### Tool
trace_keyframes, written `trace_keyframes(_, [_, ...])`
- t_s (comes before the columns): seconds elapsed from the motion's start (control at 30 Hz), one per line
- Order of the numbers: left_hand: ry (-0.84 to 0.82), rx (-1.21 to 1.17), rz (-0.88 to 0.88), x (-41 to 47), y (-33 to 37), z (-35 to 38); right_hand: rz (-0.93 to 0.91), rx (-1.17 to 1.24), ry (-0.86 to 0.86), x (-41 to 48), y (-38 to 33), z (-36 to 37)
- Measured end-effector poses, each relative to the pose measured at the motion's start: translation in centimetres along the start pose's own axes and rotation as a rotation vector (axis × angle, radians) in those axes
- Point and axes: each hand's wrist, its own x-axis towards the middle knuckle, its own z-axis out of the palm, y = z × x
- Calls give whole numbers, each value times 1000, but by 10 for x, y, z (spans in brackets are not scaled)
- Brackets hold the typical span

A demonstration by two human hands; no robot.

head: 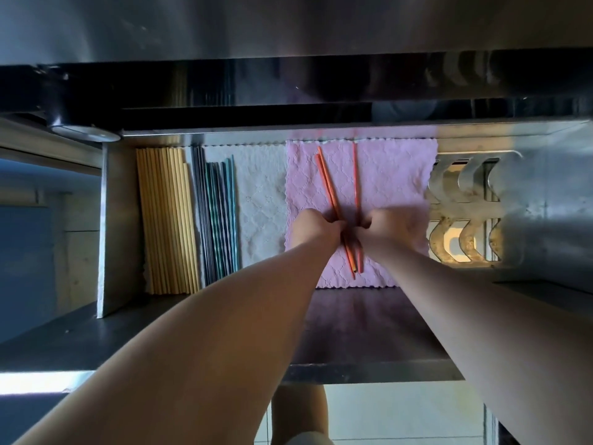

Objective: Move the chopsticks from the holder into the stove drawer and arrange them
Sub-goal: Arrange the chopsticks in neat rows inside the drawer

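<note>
Head view, drawer: my stove drawer (109, 220) is pulled open below a dark steel edge (288, 85), lined with two cloths.
Left hand: my left hand (316, 224) is curled shut, pinching the orange chopsticks (327, 184) near their lower part.
Right hand: my right hand (383, 221) is also curled, gripping another orange stick beside the first ones.
Task's thing: the orange chopsticks lie splayed on the pink cloth (391, 175), their far tips apart and their near ends close together.
Left side: yellow chopsticks (167, 220) lie in a neat row by the drawer wall; dark and teal chopsticks (218, 216) lie just beside them.
Between: a white cloth (260, 200) lies bare.
Right side: a perforated metal plate (465, 216) sits beyond the pink cloth.
In the way: my forearms cover the cloth's near part.
</note>
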Motion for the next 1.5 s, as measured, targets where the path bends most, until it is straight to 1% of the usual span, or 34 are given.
trace_keyframes(0.13, [28,-32,-77,-2,8,2,34,31,-14,-2,-3,-1])
trace_keyframes(0.23, [4,-78,-91,-1,11,1,57,76,-10,-8,-7,-5])
trace_keyframes(0.3, [-24,-84,-83,-3,11,-2,35,118,27,-13,-12,-5])
trace_keyframes(0.4, [-13,-33,-71,-7,6,-15,-17,150,47,-22,-22,0])
trace_keyframes(0.5, [4,34,-42,-11,-10,-43,-47,137,1,-28,-39,16])
trace_keyframes(0.6, [66,97,-26,-7,-33,-76,-100,137,-23,-28,-62,37])
trace_keyframes(0.73, [130,99,-65,0,-62,-111,-75,115,-119,-30,-99,63])
trace_keyframes(0.87, [123,123,-83,9,-76,-133,-22,34,-160,-34,-127,89])
trace_keyframes(1.0, [109,151,-77,16,-78,-141,-6,69,-233,-41,-136,92])
trace_keyframes(1.2, [70,258,14,18,-80,-140,0,22,-195,-44,-142,93])
trace_keyframes(1.33, [88,264,14,18,-84,-141,-43,-13,-188,-44,-142,94])
trace_keyframes(1.5, [98,296,64,14,-90,-152,-121,45,-75,-46,-149,96])
